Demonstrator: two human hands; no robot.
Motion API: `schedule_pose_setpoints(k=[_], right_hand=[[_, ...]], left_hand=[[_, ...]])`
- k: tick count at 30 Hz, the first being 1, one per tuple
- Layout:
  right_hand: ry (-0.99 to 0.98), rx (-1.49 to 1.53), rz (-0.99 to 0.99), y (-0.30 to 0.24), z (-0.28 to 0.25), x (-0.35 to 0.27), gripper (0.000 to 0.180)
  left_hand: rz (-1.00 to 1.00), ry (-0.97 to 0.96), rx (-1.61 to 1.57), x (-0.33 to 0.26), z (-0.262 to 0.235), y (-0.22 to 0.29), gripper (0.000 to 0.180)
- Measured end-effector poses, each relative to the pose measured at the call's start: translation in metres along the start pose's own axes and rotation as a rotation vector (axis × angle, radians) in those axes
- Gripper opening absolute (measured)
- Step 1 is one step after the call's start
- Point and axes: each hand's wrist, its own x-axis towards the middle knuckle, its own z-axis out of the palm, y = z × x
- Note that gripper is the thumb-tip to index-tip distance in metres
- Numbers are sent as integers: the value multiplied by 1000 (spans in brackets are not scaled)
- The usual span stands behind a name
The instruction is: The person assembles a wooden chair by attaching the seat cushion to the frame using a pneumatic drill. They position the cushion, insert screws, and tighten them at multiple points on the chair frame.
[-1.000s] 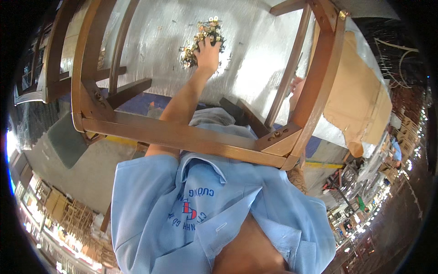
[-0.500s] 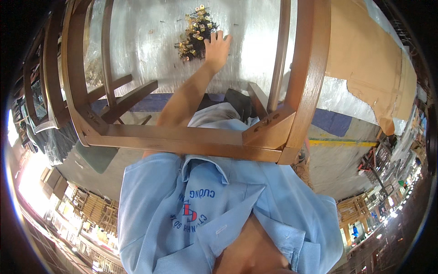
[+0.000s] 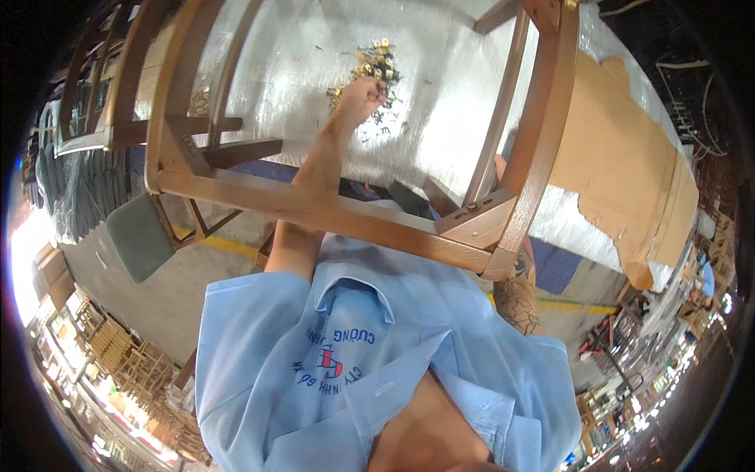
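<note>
A brown wooden chair frame (image 3: 307, 211) stands tilted in front of my chest. Through its opening reaches my left hand (image 3: 362, 96), fingers curled down into a small pile of gold-coloured metal fittings (image 3: 376, 57) and dark screws (image 3: 383, 126). What those fingers pinch is too small to make out. My right hand (image 3: 501, 166) is mostly behind the frame's right rail (image 3: 543, 149); only a bit of its fingers shows at the inner edge, wrapped round the wood. The pile lies on a table covered with shiny clear plastic (image 3: 440, 86).
Torn brown cardboard (image 3: 621, 165) covers the table's right side. More brown wooden frames (image 3: 130, 71) stand at the left. Below them are a dark green padded seat (image 3: 140, 237) and plastic-wrapped dark pieces (image 3: 90, 181). Stacked wooden parts (image 3: 126, 350) fill the background at lower left.
My left hand's spread fingers have curled into the pile, and the hand sits farther left over it. The chair frame has tilted, its near rail now sloping down to the right. The view has shifted.
</note>
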Motion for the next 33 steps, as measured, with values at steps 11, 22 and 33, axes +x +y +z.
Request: schedule_pose_setpoints(k=[11,22,33], right_hand=[[-6,184,212,-10,-51,-31,34],[-234,771,212,-21,-113,-99,40],[-1360,1536,-594,-224,-108,-197,62]], left_hand=[[-47,-414,-236,-66,-4,58,27],[22,-189,126,-144,-37,77,42],[-161,-118,1024,-307,-70,146,49]])
